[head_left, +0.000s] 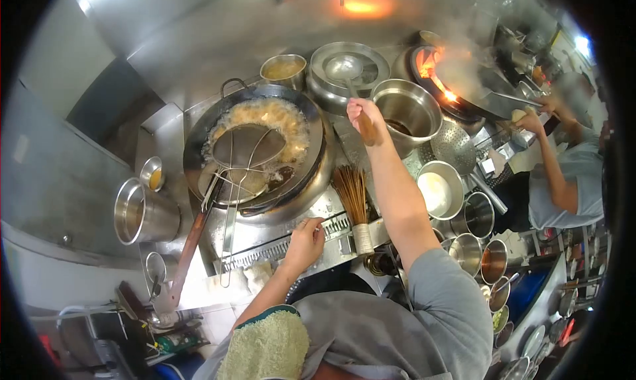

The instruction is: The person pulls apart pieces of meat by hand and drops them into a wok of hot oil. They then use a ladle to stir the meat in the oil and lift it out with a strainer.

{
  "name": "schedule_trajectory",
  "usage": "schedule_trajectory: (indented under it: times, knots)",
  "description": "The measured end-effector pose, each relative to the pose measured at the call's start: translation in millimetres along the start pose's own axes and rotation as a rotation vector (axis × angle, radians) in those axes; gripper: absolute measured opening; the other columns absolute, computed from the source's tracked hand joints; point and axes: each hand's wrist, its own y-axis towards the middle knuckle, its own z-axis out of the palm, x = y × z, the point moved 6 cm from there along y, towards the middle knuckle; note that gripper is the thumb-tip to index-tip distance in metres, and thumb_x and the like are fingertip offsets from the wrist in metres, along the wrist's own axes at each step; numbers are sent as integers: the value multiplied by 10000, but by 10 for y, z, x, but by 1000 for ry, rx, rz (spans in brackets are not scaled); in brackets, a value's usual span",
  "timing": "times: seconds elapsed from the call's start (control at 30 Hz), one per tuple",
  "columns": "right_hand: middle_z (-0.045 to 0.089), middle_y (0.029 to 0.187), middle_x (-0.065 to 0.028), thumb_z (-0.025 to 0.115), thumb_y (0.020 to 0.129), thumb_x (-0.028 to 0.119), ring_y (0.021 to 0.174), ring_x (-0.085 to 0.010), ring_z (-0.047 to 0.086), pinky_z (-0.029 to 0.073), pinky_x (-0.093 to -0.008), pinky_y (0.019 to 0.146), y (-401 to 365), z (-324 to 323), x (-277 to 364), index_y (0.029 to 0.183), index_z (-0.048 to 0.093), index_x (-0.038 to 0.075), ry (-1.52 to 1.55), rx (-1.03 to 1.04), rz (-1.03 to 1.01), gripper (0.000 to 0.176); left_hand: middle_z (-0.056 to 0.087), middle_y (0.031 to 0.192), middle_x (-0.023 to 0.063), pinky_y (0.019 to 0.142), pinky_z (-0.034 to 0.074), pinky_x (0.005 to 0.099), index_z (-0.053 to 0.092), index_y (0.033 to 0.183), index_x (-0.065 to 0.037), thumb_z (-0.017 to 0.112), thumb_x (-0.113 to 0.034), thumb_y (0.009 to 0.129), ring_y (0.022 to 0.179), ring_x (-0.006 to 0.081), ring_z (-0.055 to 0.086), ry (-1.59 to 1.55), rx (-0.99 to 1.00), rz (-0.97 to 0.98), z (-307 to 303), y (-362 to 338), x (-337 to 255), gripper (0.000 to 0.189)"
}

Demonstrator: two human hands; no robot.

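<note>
My right hand point(366, 118) is closed around the wooden handle of a ladle point(344, 67), whose bowl is over the round steel basin point(323, 55). My left hand point(306, 242) hangs near the stove's front edge, its fingers curled together; whether they hold anything is too small to tell. Left of it, a large black wok point(199, 148) holds bubbling oil with golden food pieces point(268, 112). A round strainer point(248, 145) and a wire skimmer point(232, 181) rest across the wok. A bamboo brush point(351, 194) stands upright between my arms.
A tall steel pot point(422, 108) and a perforated ladle point(454, 145) are at the right. Beyond them, a co-worker point(570, 188) works at a flaming, smoking wok point(490, 105). Steel pots point(169, 221) stand at the left; several containers point(493, 261) line the right side.
</note>
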Motion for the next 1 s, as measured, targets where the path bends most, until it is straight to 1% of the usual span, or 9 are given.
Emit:
schedule_trajectory:
  times: [0.17,0.3,0.4,0.5,0.53,0.6,0.7,0.8,1.0]
  knots:
    - [413,643,-19,472,885,-7,484,-74,444,407,-171,414,-370,405,-136,871,370,-37,314,86,32,107,626,782,163,620,493,329,640,920,16,595,-37,811,673,245,622,-42,42,21,151,-82,252,129]
    - [435,644,-23,480,853,-31,479,-71,443,409,-175,417,-677,538,-248,751,378,20,302,102,44,153,641,743,171,597,496,313,631,919,35,582,-83,848,658,201,637,-47,-53,160,331,77,492,146]
    - [429,645,-22,477,855,-30,478,-73,446,410,-177,415,-984,655,-346,754,374,14,313,63,40,151,625,732,188,584,487,363,608,877,34,513,-54,871,632,276,627,-247,56,-45,650,322,801,130]
    - [417,639,-20,479,856,-30,473,-74,437,412,-176,420,-1338,704,-523,762,368,10,436,52,41,151,616,683,121,495,469,314,593,908,27,485,-96,910,548,187,605,-532,142,-287,854,544,928,164]
    - [418,635,-21,489,856,-26,471,-73,432,410,-180,420,-1434,662,-595,792,370,-6,420,48,33,136,535,624,30,416,399,266,574,926,15,449,-133,953,481,118,504,-712,125,-368,933,611,952,195]
    - [420,639,-21,485,861,-27,471,-72,430,400,-183,412,-1676,611,-764,858,380,-42,417,18,32,107,466,603,0,377,340,258,563,919,1,465,-203,968,446,95,422,-872,141,-489,1067,766,1007,232]
    - [420,640,-16,471,872,-25,471,-69,425,386,-184,400,-2040,565,-976,934,380,-71,477,50,80,119,414,545,14,350,261,251,537,865,-11,440,-224,971,381,107,342,-1134,168,-696,1293,1037,1086,257]
    - [420,643,-11,464,884,-12,466,-64,413,370,-179,389,-2557,590,-1123,955,404,-61,433,-99,101,106,399,562,13,344,222,247,496,826,-46,448,-282,973,377,103,311,-1169,16,-904,1450,1238,1297,282]
    - [389,577,40,511,908,102,441,-48,365,262,-179,358,-3391,706,-1174,856,458,46,-61,-259,100,94,454,629,42,401,294,255,487,805,-56,363,-114,920,452,140,396,-1383,-198,-776,1669,1650,1504,179]
